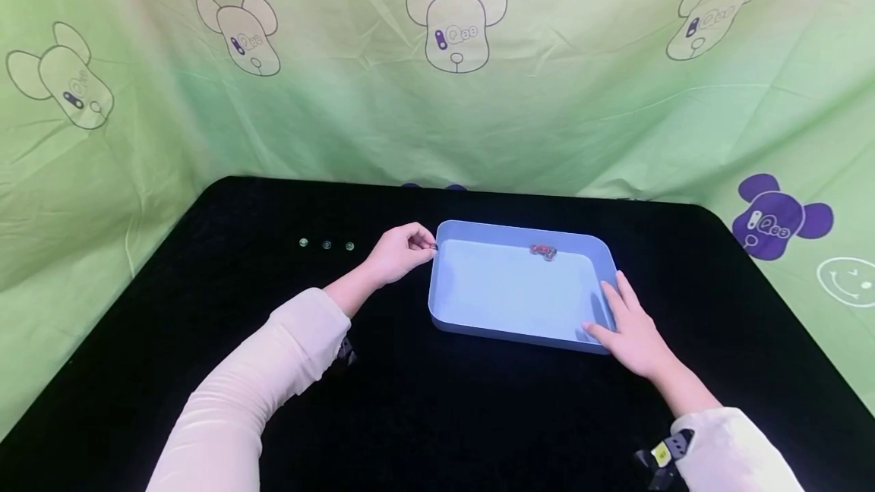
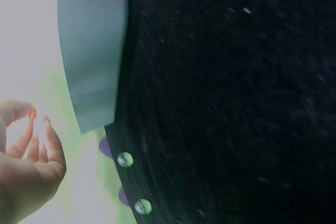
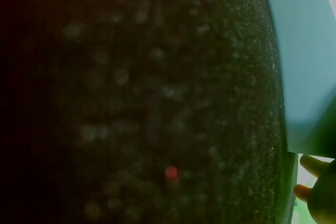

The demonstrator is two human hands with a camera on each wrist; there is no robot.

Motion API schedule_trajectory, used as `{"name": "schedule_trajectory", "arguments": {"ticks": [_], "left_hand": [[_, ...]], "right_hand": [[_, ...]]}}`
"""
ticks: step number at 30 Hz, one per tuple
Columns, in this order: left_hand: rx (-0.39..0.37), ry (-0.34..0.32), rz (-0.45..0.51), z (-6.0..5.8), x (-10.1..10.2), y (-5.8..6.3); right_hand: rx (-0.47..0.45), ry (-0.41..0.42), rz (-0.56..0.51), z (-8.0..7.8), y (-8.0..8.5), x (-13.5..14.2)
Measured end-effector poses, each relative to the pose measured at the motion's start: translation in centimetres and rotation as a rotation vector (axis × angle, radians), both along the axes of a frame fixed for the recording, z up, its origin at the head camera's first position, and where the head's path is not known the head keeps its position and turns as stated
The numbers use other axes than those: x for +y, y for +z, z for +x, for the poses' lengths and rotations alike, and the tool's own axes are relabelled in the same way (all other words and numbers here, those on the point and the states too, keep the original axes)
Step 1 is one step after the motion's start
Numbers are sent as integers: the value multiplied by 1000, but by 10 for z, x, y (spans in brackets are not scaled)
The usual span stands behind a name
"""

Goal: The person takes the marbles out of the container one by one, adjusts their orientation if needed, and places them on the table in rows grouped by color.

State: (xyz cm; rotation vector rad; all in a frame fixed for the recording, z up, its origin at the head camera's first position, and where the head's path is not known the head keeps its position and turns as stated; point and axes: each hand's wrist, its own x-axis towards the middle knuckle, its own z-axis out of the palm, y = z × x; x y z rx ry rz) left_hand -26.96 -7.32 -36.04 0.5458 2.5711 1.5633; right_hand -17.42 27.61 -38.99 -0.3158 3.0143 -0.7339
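My left hand [image 1: 402, 253] pinches a small glass marble [image 2: 32, 113] between thumb and fingertip, at the left rim of a blue tray [image 1: 513, 335]. Only a glint of the marble shows, orange in the left wrist view. Inside the tray, near its far right, lies a cluster of small reddish glass marbles [image 1: 544, 251]. My right hand [image 1: 634, 332] rests on the tray's right wall with its fingers extended, the thumb reaching over the near right corner. Most of this hand is out of the right wrist view.
Three clear greenish marbles lie in a row on the black tabletop, left of my left hand: a left one [image 1: 304, 242], a middle one [image 1: 326, 245] and a right one [image 1: 350, 246]. A green printed curtain [image 1: 342, 120] hangs behind the table.
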Motion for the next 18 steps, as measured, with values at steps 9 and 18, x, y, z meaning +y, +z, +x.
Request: {"name": "schedule_trajectory", "arguments": {"ticks": [9,18], "left_hand": [[-11,38,-8,0,-15,-7],[-30,66,-42,1,-24,-18]], "right_hand": [[2,2,-4,0,1,0],[-9,4,-2,0,1,-1]]}}
